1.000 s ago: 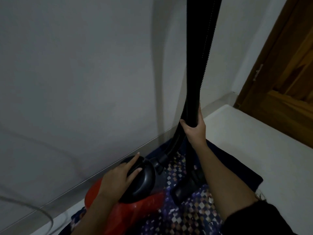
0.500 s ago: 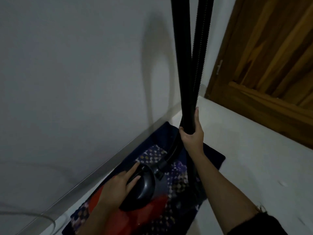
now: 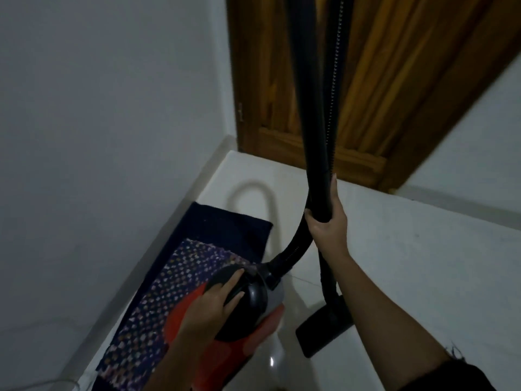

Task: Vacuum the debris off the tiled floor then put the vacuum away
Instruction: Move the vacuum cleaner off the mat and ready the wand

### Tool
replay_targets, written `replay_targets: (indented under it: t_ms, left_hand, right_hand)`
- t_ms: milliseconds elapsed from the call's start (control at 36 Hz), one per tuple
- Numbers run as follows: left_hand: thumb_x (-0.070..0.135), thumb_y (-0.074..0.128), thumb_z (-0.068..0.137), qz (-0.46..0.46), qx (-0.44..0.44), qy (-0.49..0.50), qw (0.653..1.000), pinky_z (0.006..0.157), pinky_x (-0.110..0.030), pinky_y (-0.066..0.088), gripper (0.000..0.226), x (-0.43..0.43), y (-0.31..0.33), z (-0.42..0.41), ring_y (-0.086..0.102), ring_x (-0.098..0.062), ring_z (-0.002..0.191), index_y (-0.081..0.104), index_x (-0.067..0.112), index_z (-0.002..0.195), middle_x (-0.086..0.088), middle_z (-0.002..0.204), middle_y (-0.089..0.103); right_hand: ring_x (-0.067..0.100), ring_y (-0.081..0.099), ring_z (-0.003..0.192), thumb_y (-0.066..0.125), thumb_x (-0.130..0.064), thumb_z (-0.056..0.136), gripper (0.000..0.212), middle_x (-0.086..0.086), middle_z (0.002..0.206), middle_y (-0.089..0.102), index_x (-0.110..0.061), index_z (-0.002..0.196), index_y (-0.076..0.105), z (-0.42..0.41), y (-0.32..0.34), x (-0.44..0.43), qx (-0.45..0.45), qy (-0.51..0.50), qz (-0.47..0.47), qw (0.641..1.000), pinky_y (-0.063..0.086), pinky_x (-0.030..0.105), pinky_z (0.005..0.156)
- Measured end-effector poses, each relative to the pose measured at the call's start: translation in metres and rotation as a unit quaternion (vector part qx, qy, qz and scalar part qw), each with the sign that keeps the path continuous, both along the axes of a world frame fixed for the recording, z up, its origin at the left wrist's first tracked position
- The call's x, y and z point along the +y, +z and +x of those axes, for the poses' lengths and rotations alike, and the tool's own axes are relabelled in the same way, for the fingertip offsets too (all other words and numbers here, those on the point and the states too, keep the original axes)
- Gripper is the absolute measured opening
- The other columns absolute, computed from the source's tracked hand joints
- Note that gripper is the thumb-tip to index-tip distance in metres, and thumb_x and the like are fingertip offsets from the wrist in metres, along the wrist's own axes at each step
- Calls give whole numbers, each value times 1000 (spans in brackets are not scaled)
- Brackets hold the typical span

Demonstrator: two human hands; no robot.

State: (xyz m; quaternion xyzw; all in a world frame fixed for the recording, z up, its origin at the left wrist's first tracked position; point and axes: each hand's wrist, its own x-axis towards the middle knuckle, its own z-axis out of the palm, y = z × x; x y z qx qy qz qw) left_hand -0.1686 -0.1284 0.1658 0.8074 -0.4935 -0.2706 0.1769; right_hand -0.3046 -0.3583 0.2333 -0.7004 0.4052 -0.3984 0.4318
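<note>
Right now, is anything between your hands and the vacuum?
No, nothing visible. The left hand rests right on the vacuum body, and the right hand grips its black tube.

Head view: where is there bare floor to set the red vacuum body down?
Widest: white tiled floor right of the black wand, up to the wooden door. A smaller patch lies between the blue patterned mat and that door. Crowded: around the red canister vacuum and black floor head.
</note>
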Motion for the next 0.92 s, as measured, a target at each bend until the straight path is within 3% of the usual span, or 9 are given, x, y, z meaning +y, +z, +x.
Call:
replay_targets:
  t_ms: [56,139,250,361,500,584,667,778,917]
  left_hand:
    - [97,-12,45,11,18,-20,1000,105,-30,38,121,-9,23,-27,50,-24,127,18,40,148,-4,143,49]
    - [93,-13,55,1,7,-82,997,96,-33,49,98,-16,50,-69,60,-21,109,1,54,144,-5,131,57]
    - [73,7,77,16,-73,-135,988,83,-32,52,78,-28,84,-132,63,-19,99,10,42,148,-5,116,61]
    - [85,-23,58,14,-102,-168,980,83,-33,53,106,-37,101,-195,63,-18,97,10,42,149,-4,111,62]
    - [64,16,87,27,-106,-185,977,82,-33,53,67,-46,108,-288,62,-20,97,9,41,149,-6,112,62]
    - [67,9,78,23,-94,-178,979,79,-35,54,75,-47,107,-343,64,-20,92,11,41,149,-6,109,63]
    - [59,27,92,24,-81,-184,979,79,-34,54,62,-45,106,-395,63,-18,90,9,42,148,-5,107,64]
    - [64,20,86,7,-81,-179,981,82,-35,54,65,-49,102,-451,64,-20,95,14,43,147,-6,110,66]
    - [57,31,92,30,-41,-174,983,85,-34,51,61,-57,90,-506,62,-21,101,14,41,148,-8,115,63]
  right_hand:
    - [10,53,98,62,5,82,89,17,123,55,-24,151,14,-40,21,2,9,-30,-2,999,35,-7,80]
    - [13,53,99,63,5,82,89,19,122,55,-21,152,15,-98,47,6,21,-78,-11,997,34,-8,79]
    - [22,53,109,62,6,82,88,22,126,53,-21,151,15,-182,78,13,18,-127,-13,992,35,-6,80]
    - [3,52,95,61,7,82,88,20,126,53,-21,152,16,-258,98,20,7,-160,-9,987,37,-5,79]
    - [13,56,98,61,6,82,88,18,123,55,-25,151,16,-356,102,21,-6,-175,5,985,41,-2,80]
    - [13,55,102,61,8,82,88,22,128,52,-21,152,16,-415,106,23,-5,-167,2,986,39,-4,78]
    - [-11,52,96,60,9,83,87,23,132,48,-19,152,15,-470,110,25,-11,-154,3,988,38,-6,79]
    - [-8,52,96,61,8,83,87,19,129,51,-18,152,15,-527,110,17,-11,-146,0,989,36,-6,81]
    - [-2,51,93,62,3,84,88,4,110,52,-23,152,12,-576,96,6,6,-156,1,988,38,-5,81]
